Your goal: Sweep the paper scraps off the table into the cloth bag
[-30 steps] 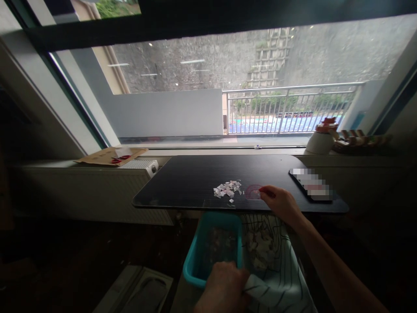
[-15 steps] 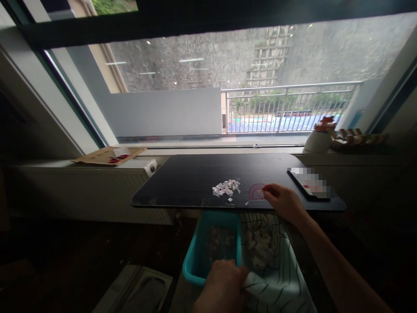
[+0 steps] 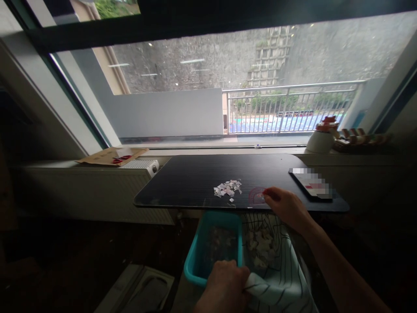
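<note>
My right hand (image 3: 285,204) is closed on a clear pink protractor (image 3: 256,196), which rests near the front edge of the black tabletop (image 3: 182,174). Left of the protractor lies a loose pile of small white paper scraps (image 3: 226,188), with a stray scrap (image 3: 231,200) just in front. Below the table, my left hand (image 3: 226,282) grips the edge of a light striped cloth (image 3: 276,284). More torn paper pieces (image 3: 261,248) lie in the cloth's hollow. Against the cloth and my left hand stands a turquoise bin (image 3: 192,261) with dim scraps inside.
A dark flat tablet-like object (image 3: 312,184), partly pixelated, lies at the table's right. A radiator (image 3: 97,191) carries brown paper (image 3: 97,157) and red-handled scissors (image 3: 121,160). On the sill stands a white pot (image 3: 319,141). A pale box-like object (image 3: 137,289) is on the floor.
A tiny scrap beside the protractor has shifted toward the table's front edge. The protractor and both hands have barely moved, while the whole view has drifted slightly.
</note>
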The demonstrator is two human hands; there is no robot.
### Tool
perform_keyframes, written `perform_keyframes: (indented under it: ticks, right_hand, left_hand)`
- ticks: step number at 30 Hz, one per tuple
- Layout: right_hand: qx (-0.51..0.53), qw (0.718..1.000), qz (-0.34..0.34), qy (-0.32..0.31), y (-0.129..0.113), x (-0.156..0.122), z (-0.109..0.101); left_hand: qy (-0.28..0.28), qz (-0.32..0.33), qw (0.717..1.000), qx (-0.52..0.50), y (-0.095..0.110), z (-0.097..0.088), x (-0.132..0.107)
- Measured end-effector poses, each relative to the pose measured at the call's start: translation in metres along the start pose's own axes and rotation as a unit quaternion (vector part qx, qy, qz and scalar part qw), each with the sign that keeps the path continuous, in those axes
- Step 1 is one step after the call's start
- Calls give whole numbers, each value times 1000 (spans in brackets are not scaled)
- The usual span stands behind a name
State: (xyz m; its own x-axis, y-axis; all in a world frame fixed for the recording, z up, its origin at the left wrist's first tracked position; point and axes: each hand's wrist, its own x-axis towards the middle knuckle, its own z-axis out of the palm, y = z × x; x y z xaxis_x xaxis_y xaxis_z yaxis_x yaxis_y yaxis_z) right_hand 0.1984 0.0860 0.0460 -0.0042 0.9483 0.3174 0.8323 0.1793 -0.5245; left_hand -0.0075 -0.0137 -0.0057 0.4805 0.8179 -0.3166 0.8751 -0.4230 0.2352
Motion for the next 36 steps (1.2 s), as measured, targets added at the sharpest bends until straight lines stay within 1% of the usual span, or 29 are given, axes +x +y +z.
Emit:
perform_keyframes:
  ticks: [3,6,11,14,18,20,24,28,31,34,36]
  right_hand:
    - [-6,1000,-11,-15,-2,1,4]
    - [-37,999,-4,-20,-2,-4,2]
    - [-39,999,-8,6,-3,-11,-3]
    - [-13,1000,-17,16,-6,-5,4]
    - [50,997,-43,27,-12,7,22]
    - [65,996,-54,19,-16,11,31]
    - [54,996,-67,-5,-19,15,44]
    - [43,997,-68,-5,-18,15,47]
    - [43,997,-62,-5,-17,13,46]
    - [66,996,-55,-25,-18,11,44]
    - [83,995,-47,-27,-18,10,42]
  left_hand:
    - [-14,-1,1000,0,1,-3,0]
    - [-20,-2,1000,1,1,-4,1]
    - [8,10,1000,-14,0,-2,0]
    - [2,3,1000,-10,0,1,0]
    - [-14,-2,1000,-5,1,2,-1]
    - [-15,-3,1000,-10,1,2,0]
    - [-11,-15,1000,-11,3,-1,6]
    - [-32,-37,999,-6,7,-3,11]
    - [-23,-34,999,-9,8,-1,11]
    - [-20,-28,999,-13,7,2,11]
    - [-10,-26,1000,-13,7,3,11]
